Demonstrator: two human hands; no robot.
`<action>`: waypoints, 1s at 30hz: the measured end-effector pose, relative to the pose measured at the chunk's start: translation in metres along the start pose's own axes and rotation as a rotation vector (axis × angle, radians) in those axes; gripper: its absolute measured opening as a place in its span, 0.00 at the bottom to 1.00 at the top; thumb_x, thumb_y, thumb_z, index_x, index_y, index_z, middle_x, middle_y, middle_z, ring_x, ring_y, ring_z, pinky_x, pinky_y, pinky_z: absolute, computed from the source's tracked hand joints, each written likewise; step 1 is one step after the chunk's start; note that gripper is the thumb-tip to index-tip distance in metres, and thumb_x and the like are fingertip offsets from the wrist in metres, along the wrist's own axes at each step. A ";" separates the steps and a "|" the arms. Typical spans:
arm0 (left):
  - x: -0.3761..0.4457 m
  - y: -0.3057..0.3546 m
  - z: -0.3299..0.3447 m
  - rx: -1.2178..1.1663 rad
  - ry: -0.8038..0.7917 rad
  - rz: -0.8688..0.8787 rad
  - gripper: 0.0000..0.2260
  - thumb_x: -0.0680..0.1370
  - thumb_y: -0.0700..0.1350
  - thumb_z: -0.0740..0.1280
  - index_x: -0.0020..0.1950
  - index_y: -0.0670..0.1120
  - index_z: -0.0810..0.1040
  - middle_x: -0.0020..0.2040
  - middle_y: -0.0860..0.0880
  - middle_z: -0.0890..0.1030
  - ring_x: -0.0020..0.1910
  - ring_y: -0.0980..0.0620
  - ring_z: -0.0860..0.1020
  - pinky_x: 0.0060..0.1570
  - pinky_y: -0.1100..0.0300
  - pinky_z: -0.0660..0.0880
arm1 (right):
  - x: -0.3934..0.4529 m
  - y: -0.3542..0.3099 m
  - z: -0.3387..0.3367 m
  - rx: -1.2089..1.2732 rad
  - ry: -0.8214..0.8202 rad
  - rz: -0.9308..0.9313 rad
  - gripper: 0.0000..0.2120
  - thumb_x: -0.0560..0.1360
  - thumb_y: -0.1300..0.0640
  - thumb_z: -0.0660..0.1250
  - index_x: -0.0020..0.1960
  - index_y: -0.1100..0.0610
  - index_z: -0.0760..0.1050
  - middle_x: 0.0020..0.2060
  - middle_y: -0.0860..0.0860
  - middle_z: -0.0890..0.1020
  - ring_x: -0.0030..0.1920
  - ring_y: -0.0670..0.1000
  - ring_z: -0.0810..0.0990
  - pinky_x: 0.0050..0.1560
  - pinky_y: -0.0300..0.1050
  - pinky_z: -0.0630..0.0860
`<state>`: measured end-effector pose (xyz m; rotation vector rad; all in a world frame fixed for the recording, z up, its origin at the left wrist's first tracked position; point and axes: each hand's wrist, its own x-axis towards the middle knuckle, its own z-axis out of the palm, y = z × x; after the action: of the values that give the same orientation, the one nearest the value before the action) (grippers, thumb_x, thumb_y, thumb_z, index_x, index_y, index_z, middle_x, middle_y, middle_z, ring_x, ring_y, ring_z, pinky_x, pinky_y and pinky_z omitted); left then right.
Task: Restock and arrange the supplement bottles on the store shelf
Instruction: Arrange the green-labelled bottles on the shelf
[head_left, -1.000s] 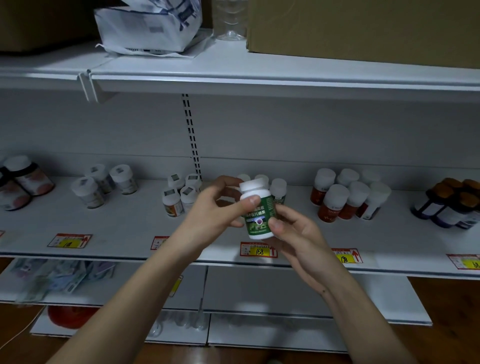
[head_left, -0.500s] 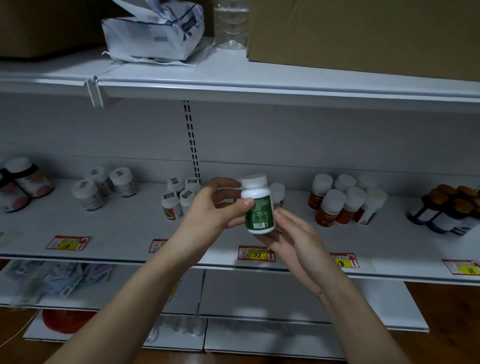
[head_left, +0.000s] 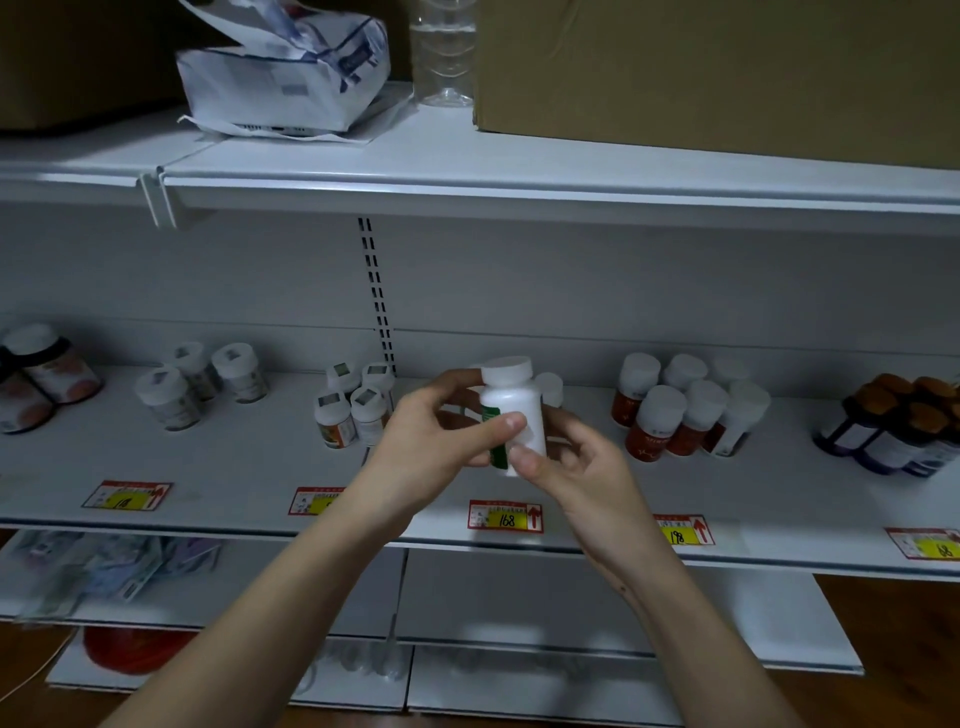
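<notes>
Shop: price tags (head_left: 505, 516), stocked shelf (head_left: 571, 540).

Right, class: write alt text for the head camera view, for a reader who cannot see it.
Two bare hands, the left hand and the right hand, hold a white-capped supplement bottle upright in front of a white store shelf. Groups of bottles stand along it above red-and-yellow price tags.

white supplement bottle (head_left: 511, 410) w/ white cap, upright, held above middle shelf (head_left: 249, 467); green label edge on its left, mostly blank side showing.
</notes>
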<state>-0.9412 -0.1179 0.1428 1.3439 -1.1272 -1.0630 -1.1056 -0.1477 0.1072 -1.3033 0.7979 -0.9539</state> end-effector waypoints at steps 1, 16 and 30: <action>0.000 0.001 0.001 -0.016 0.000 -0.005 0.16 0.74 0.42 0.75 0.61 0.47 0.79 0.54 0.41 0.82 0.47 0.51 0.84 0.42 0.61 0.80 | 0.000 0.001 -0.002 -0.011 -0.006 -0.006 0.20 0.74 0.57 0.72 0.65 0.53 0.77 0.58 0.48 0.84 0.61 0.48 0.81 0.65 0.49 0.75; 0.008 0.008 0.026 0.025 -0.056 0.006 0.17 0.75 0.54 0.73 0.62 0.53 0.79 0.54 0.51 0.85 0.56 0.51 0.83 0.56 0.49 0.81 | 0.008 0.003 -0.028 0.144 0.010 -0.049 0.14 0.78 0.64 0.67 0.62 0.55 0.76 0.56 0.51 0.84 0.60 0.50 0.82 0.60 0.46 0.78; 0.022 0.017 0.026 -0.299 0.013 -0.085 0.10 0.79 0.39 0.68 0.60 0.40 0.76 0.51 0.42 0.85 0.49 0.46 0.85 0.42 0.57 0.82 | 0.019 -0.018 -0.023 0.179 0.041 -0.054 0.14 0.82 0.65 0.59 0.65 0.57 0.75 0.56 0.51 0.85 0.58 0.51 0.83 0.58 0.45 0.79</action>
<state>-0.9647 -0.1438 0.1583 1.1657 -0.8676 -1.2297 -1.1207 -0.1748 0.1226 -1.1578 0.6953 -1.0733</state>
